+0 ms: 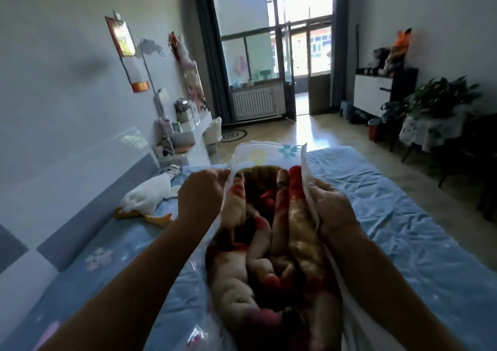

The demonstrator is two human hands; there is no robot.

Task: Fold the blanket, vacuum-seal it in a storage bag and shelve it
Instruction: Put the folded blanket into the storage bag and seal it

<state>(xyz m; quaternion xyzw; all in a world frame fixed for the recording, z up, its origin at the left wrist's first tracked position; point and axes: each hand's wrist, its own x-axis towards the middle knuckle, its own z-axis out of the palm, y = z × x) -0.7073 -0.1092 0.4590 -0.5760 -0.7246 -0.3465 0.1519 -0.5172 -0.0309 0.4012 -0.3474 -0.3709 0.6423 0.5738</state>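
1 folded blanket (271,243) in 1 clear bag (269,151) on the bed (403,216), long axis pointing away toward the window (295,41), near end cut off below — 2 hands at the far mouth, left hand (200,194) pinching the left rim, right hand (333,208) clenched round the right rim, fingertips hidden.

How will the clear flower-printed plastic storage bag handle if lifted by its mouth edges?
Probably floppy: the clear flower-printed plastic storage bag bunches where the left hand and right hand pinch its rim. Likely slippery; the film looks glossy. The bulky red-and-brown plush blanket filling it should make it sag and feel soft, not rigid.
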